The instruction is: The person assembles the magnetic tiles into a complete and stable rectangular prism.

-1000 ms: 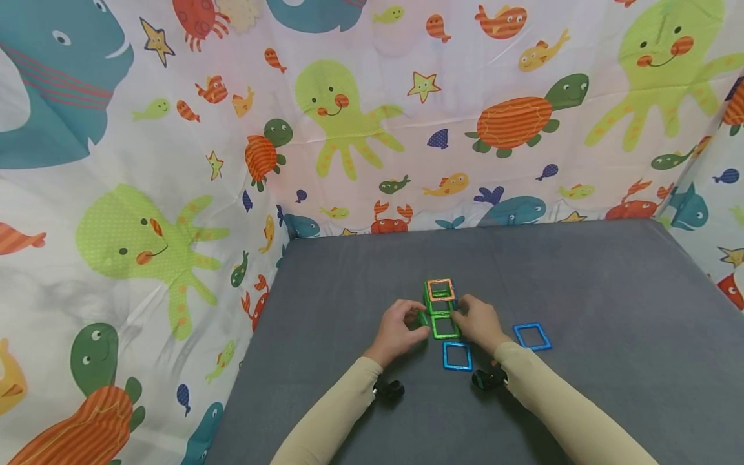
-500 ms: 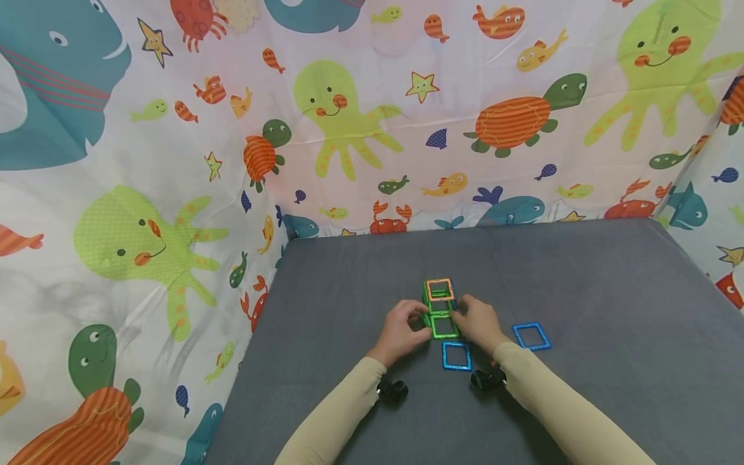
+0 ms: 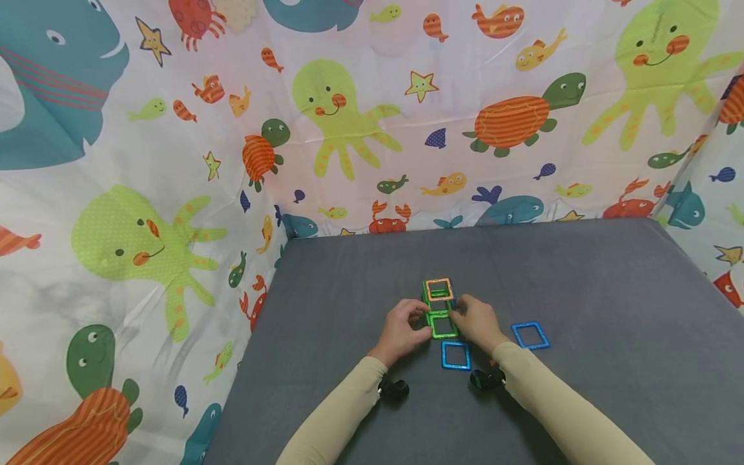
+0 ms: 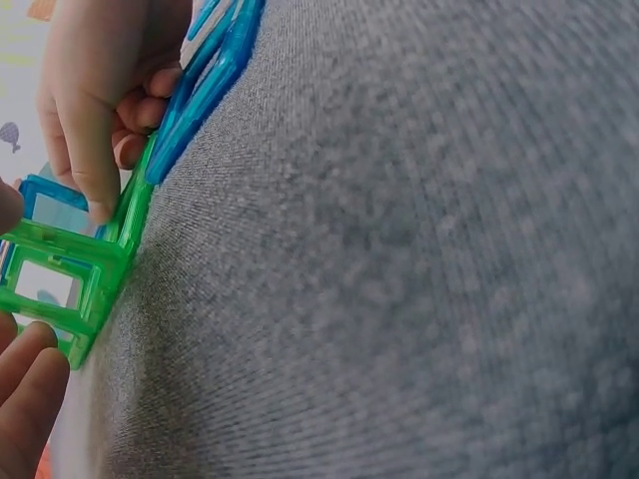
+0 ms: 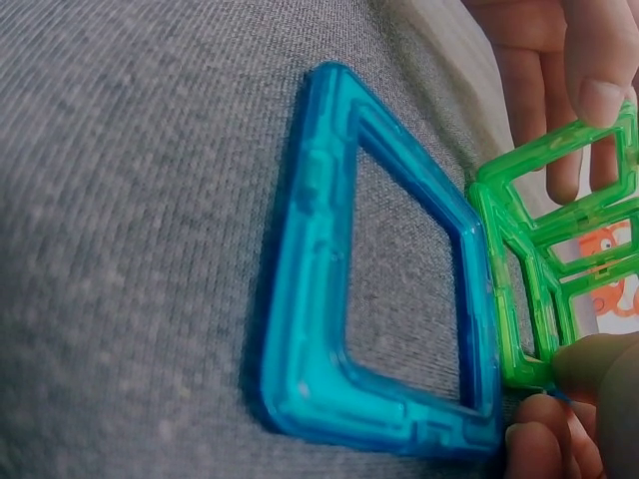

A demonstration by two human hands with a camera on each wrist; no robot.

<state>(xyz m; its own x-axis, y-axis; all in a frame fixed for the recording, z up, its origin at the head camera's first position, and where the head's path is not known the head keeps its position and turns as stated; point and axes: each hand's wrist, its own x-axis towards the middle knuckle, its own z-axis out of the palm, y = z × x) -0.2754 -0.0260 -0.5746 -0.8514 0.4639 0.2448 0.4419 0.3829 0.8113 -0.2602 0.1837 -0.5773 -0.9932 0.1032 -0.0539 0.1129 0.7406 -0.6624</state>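
My left hand pinches a green square magnetic tile, which stands upright along the left edge of a flat green tile. Its thumb is on the tile's upper edge, with fingers behind the open frame. My right hand grips the flat green tile's right side, thumb at the corner and other fingers curled. Directly behind is a small box of green tiles, topped by an orange tile. A blue upright tile shows on the box's far side in the left wrist view.
One blue square tile lies flat just in front of the green one. Another blue tile lies to the right, beside the right forearm. Grey cloth covers the table, and a sea-animal curtain hangs behind and at the sides.
The green tile in my left hand has gone from tilted and apart to upright against the flat green tile's left edge. My left hand moved slightly right; my right hand stayed about still.
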